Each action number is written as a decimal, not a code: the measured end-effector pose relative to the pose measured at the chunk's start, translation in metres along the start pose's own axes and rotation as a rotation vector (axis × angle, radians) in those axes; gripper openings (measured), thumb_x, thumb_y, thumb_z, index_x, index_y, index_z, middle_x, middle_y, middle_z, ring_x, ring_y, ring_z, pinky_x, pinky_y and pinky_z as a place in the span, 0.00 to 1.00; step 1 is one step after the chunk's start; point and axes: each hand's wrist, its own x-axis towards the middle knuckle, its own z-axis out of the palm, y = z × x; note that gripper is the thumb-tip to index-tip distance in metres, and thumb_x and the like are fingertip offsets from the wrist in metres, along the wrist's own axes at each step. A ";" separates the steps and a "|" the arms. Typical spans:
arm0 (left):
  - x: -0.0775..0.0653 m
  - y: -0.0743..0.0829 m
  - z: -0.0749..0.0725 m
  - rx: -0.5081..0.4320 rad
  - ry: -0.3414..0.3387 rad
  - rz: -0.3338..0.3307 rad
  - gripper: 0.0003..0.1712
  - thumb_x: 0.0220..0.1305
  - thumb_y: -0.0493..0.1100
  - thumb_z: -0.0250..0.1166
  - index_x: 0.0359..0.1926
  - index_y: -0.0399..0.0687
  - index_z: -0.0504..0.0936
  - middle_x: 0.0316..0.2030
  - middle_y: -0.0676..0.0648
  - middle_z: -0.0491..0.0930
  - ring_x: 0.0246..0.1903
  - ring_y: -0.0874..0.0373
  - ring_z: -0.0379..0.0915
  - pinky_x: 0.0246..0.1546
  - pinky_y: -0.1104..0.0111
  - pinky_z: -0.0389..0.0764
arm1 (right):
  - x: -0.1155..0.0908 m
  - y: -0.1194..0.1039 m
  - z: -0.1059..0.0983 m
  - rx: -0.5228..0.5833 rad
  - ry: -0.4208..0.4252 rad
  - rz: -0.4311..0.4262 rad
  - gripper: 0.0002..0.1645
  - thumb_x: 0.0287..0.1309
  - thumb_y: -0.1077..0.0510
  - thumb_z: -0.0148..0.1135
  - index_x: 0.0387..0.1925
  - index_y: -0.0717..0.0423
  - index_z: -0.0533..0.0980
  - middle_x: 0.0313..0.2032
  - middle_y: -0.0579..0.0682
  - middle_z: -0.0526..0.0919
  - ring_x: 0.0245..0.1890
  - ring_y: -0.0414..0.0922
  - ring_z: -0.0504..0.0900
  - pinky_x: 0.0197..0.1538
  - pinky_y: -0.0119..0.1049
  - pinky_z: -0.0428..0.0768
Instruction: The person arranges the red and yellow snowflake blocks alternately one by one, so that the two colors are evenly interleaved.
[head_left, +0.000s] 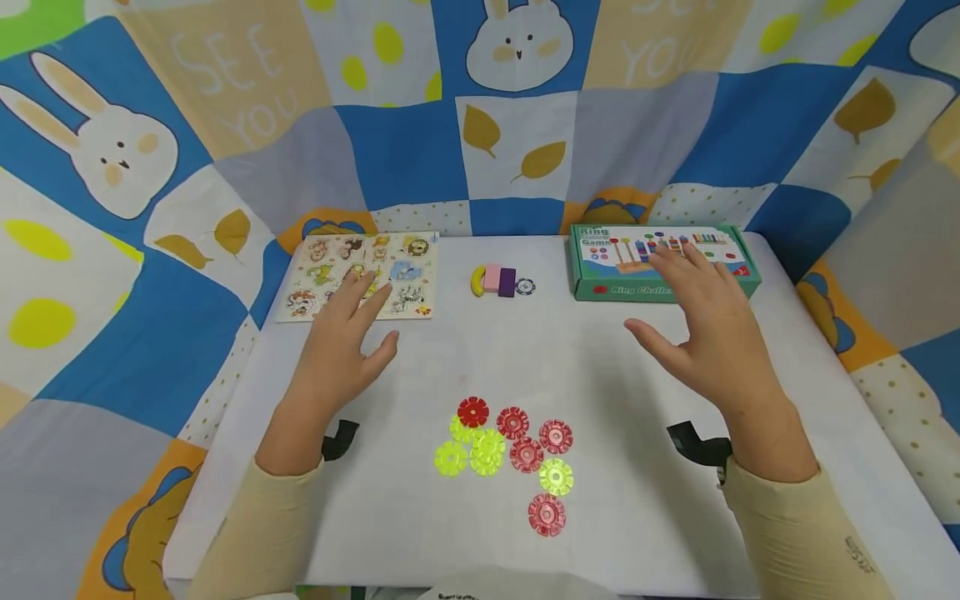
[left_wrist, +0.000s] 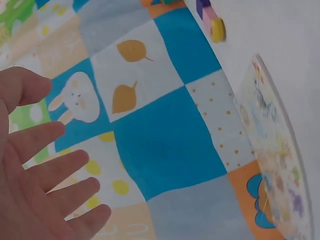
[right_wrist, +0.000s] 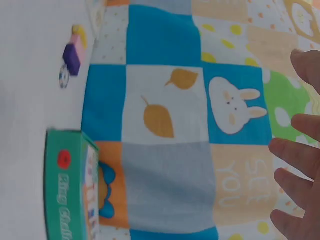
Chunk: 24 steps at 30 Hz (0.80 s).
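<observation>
My left hand [head_left: 341, 350] hovers with spread fingers near a flat board with animal pictures [head_left: 412, 304], overlapping its lower right part in the head view. Held up with fingers apart, my right hand [head_left: 708, 342] covers part of a green ring game box [head_left: 626, 291] in that view. Both hands hold nothing. Between the forearms lie several red flower-shaped plastic discs [head_left: 512, 422] and several yellow-green ones [head_left: 451, 458], some overlapping. The left wrist view shows the board [left_wrist: 275, 145] to the right of the spread fingers; the right wrist view shows the box [right_wrist: 65, 185] at lower left.
At the back middle of the white table [head_left: 480, 350] stand a yellow curved piece [head_left: 477, 282], a pink block [head_left: 492, 278], a purple block [head_left: 507, 282] and a small black-and-white disc [head_left: 526, 287] in a row. A patterned cloth [head_left: 405, 158] hangs behind and at both sides.
</observation>
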 end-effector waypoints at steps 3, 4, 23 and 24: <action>-0.016 0.014 0.004 -0.032 0.002 -0.027 0.35 0.58 0.49 0.63 0.66 0.47 0.68 0.68 0.44 0.59 0.69 0.45 0.47 0.61 0.44 0.59 | -0.012 -0.011 0.009 0.043 0.000 -0.014 0.50 0.45 0.44 0.71 0.69 0.49 0.61 0.66 0.49 0.65 0.69 0.51 0.54 0.67 0.58 0.48; -0.022 0.019 0.006 -0.035 -0.002 -0.035 0.35 0.57 0.49 0.64 0.66 0.46 0.68 0.68 0.43 0.59 0.68 0.45 0.48 0.60 0.44 0.59 | -0.016 -0.015 0.014 0.056 -0.008 -0.014 0.50 0.45 0.44 0.71 0.69 0.48 0.61 0.66 0.49 0.66 0.69 0.52 0.54 0.67 0.58 0.49; -0.111 0.063 0.063 -0.553 -0.296 -0.386 0.29 0.54 0.43 0.72 0.58 0.58 0.76 0.46 0.56 0.78 0.48 0.63 0.72 0.49 0.60 0.76 | -0.066 -0.077 0.131 0.458 -0.274 0.140 0.35 0.52 0.52 0.69 0.62 0.35 0.68 0.54 0.36 0.75 0.56 0.36 0.72 0.50 0.40 0.78; -0.110 0.064 0.066 -0.550 -0.323 -0.409 0.28 0.53 0.43 0.72 0.57 0.55 0.77 0.43 0.55 0.78 0.45 0.62 0.72 0.46 0.60 0.77 | -0.064 -0.081 0.135 0.462 -0.291 0.149 0.34 0.52 0.52 0.69 0.61 0.35 0.69 0.52 0.36 0.77 0.54 0.36 0.73 0.48 0.39 0.79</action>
